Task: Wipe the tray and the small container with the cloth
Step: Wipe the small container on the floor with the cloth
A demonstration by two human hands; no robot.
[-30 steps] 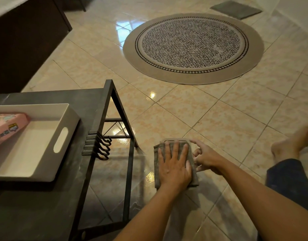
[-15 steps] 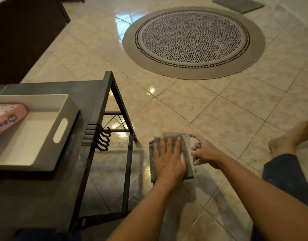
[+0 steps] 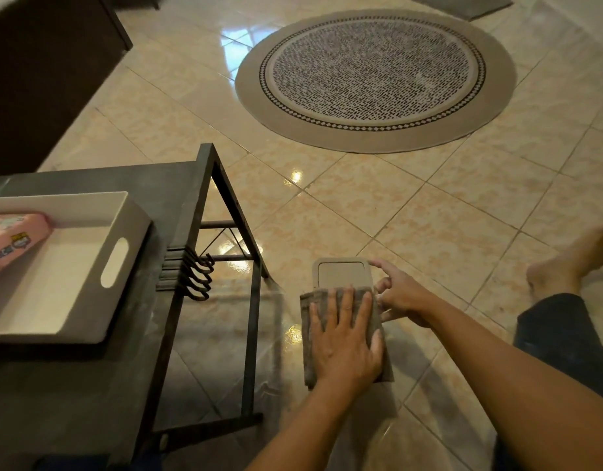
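On the floor tiles lies a small beige container (image 3: 341, 273) with a flat lid. A folded grey cloth (image 3: 306, 334) covers its near half. My left hand (image 3: 344, 338) presses flat on the cloth, fingers spread. My right hand (image 3: 400, 297) holds the container's right side, with the index finger reaching to its far corner. The white tray (image 3: 137, 215), with a slot handle, rests on the dark table (image 3: 89, 385) at the left, apart from both hands.
A pink packet (image 3: 11, 243) lies in the tray's left part. Black hooks (image 3: 191, 277) hang from the table's edge beside its metal legs. A round patterned rug (image 3: 375, 76) lies farther out, a dark cabinet (image 3: 38, 79) at far left. My bare foot (image 3: 565, 266) is at the right.
My left hand has slid the cloth toward me along the container, uncovering the far end of the lid. My right hand has stayed on the container's side.
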